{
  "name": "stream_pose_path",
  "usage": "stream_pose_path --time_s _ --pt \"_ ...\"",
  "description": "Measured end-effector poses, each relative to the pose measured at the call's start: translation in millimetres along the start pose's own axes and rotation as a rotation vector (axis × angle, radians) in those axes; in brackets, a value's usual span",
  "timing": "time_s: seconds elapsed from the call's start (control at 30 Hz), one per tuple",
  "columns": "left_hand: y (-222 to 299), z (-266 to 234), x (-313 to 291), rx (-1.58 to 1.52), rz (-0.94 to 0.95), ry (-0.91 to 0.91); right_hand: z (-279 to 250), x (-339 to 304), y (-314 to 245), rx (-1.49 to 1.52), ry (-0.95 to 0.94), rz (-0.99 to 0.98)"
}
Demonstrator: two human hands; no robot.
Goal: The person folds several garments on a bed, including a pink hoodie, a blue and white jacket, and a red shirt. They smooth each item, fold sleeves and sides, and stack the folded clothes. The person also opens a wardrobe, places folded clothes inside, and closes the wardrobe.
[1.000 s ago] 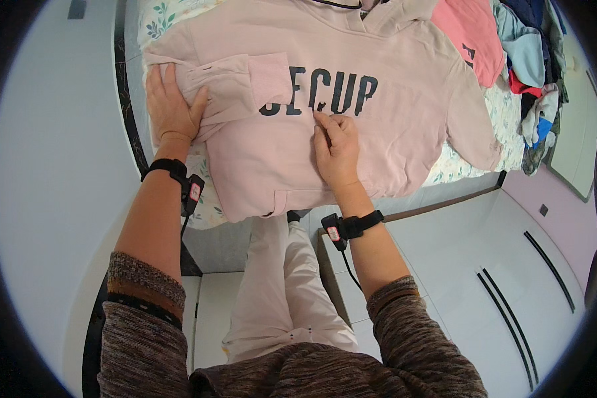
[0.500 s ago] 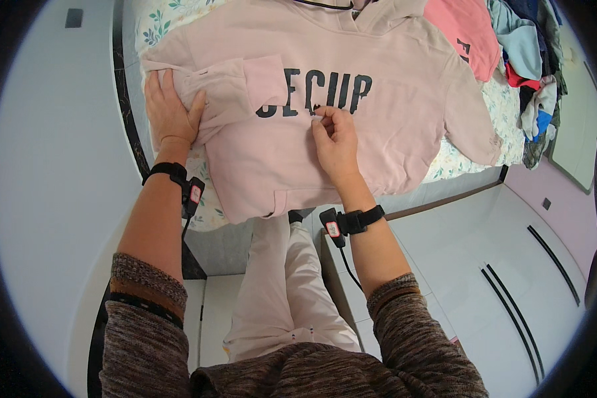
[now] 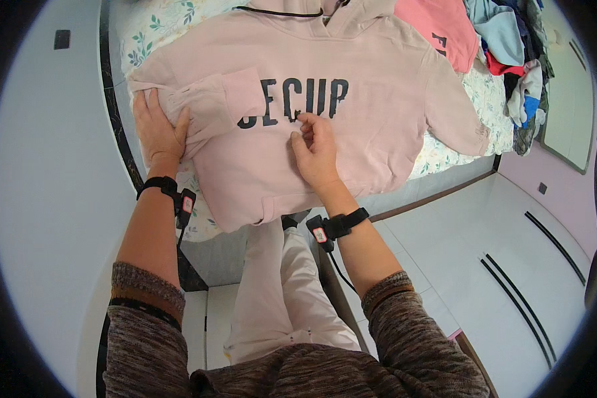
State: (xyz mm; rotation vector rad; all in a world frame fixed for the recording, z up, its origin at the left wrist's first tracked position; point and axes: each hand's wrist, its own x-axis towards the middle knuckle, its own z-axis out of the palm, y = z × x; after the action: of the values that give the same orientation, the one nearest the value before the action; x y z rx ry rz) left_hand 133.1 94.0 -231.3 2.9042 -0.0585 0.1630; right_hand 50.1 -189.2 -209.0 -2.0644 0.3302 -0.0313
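A pale pink hoodie (image 3: 371, 142) with large black lettering lies spread out on the bed, its hood at the far side. Its left-side sleeve (image 3: 209, 106) is folded inward, so the cuff lies over the first letters. My left hand (image 3: 160, 129) rests on the folded sleeve at the garment's left edge, fingers stretched and thumb apart. Just below the lettering is my right hand (image 3: 317, 149), fingers loosely bent with a gap between thumb and forefinger. Nothing shows in it; whether it touches the cloth I cannot tell. The other sleeve (image 3: 461, 126) extends out to the right.
A leaf-patterned bedsheet (image 3: 139, 50) lies under the hoodie. Beyond it on the right are a coral pink garment (image 3: 444, 30) and a heap of mixed clothes (image 3: 511, 53). A black cord (image 3: 278, 12) crosses near the hood. A pale wall (image 3: 53, 132) stands left.
The view has shifted slightly, so the hoodie appears further left. My right thumb and forefinger are a little further apart. My left hand stays on the folded sleeve.
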Motion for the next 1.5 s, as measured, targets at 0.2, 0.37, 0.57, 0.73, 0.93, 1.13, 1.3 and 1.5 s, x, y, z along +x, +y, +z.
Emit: stream_pose_path --time_s 0.2,0.37,0.57,0.73,0.93,1.13,1.3,1.5 --pt "-3.9 2.1 -3.6 0.007 0.013 0.0 -4.1 -1.3 3.5 -0.04 -0.073 0.016" --pt "-6.2 6.0 -4.1 0.028 0.016 0.027 -2.5 -1.6 3.3 0.101 -0.027 0.024" --pt "-7.5 6.4 -4.4 -0.004 0.035 0.043 -2.1 -0.2 3.8 0.022 -0.067 0.06" --pt "-8.1 7.4 -4.4 0.014 0.036 0.049 0.3 -0.1 4.9 0.091 -0.015 0.006" --pt "-8.5 7.2 -4.7 -0.006 0.019 0.027 1.3 0.4 1.0 0.002 -0.021 0.008" --pt "-6.6 7.3 -2.9 -0.001 0.017 0.032 -0.6 -0.1 3.7 -0.028 -0.036 -0.021" --pt "-3.4 1.2 -1.6 0.002 -0.001 0.002 -0.4 -2.6 6.1 0.003 -0.037 -0.017" --pt "4.3 -6.1 1.9 0.034 -0.023 -0.033 -16.1 -12.0 3.1 -0.1 -0.102 -0.181"
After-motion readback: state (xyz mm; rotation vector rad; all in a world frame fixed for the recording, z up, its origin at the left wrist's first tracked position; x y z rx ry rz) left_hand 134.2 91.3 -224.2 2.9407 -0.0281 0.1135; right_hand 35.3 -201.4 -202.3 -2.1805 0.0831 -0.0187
